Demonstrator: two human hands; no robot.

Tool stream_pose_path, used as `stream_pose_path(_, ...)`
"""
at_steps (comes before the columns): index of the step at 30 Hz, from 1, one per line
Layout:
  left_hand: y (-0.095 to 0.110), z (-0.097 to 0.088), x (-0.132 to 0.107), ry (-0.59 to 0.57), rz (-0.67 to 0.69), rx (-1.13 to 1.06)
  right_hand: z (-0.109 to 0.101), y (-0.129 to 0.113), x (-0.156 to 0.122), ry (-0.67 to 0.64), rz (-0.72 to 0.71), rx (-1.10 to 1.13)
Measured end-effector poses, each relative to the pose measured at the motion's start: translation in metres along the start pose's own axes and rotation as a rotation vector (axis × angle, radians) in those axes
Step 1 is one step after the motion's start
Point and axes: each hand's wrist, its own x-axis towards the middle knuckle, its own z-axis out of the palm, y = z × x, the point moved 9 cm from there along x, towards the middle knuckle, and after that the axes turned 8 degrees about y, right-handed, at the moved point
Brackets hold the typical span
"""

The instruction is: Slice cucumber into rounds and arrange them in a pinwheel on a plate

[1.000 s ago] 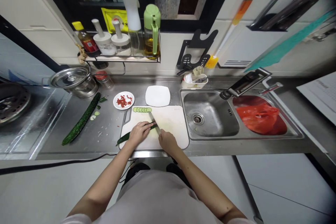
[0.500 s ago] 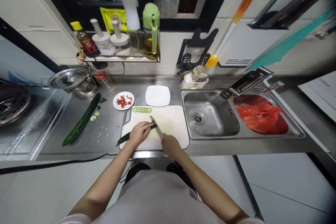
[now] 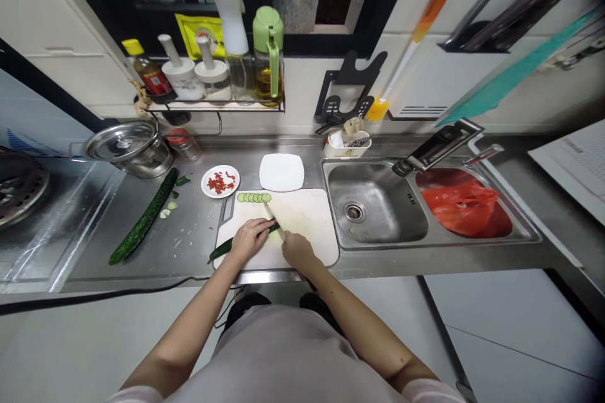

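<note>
On a white cutting board (image 3: 314,217), my left hand (image 3: 249,240) presses down on a dark green cucumber (image 3: 221,250), fingers closed round it. The cucumber's tail end sticks out to the left of that hand. My right hand (image 3: 299,252) grips a knife (image 3: 275,219) by its handle, which the fingers hide. The blade points away from me and lies against the cucumber's cut end, close to my left fingertips. A row of several round cucumber slices (image 3: 254,198) lies along the board's far left edge.
Beyond the board sit an empty white plate (image 3: 282,171) and a small plate (image 3: 203,184) of chopped red pieces. A whole cucumber (image 3: 144,217) and scraps (image 3: 165,213) lie left, near a lidded pot (image 3: 151,160). A double sink (image 3: 378,239) is at right.
The knife and my right hand have shifted forward and left, bringing the blade upright against the cucumber's end. My left hand stays on the cucumber. The view has shifted slightly.
</note>
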Motion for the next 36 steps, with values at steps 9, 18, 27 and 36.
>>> stream_pose_path(9, -0.001, 0.001, 0.000, 0.007, -0.004, -0.006, 0.002, 0.005, -0.012, -0.026, 0.024, -0.017)
stream_pose_path(18, -0.002, 0.000, 0.001, 0.004, -0.021, -0.006, 0.007, 0.004, -0.003, -0.022, 0.005, -0.020)
stream_pose_path(27, -0.005, 0.002, 0.000, 0.015, -0.032, -0.015, 0.013, 0.001, 0.012, 0.016, -0.004, -0.012)
stream_pose_path(36, -0.005, 0.003, 0.000, 0.012, -0.039, -0.030, 0.016, 0.000, 0.016, 0.015, 0.011, 0.008)
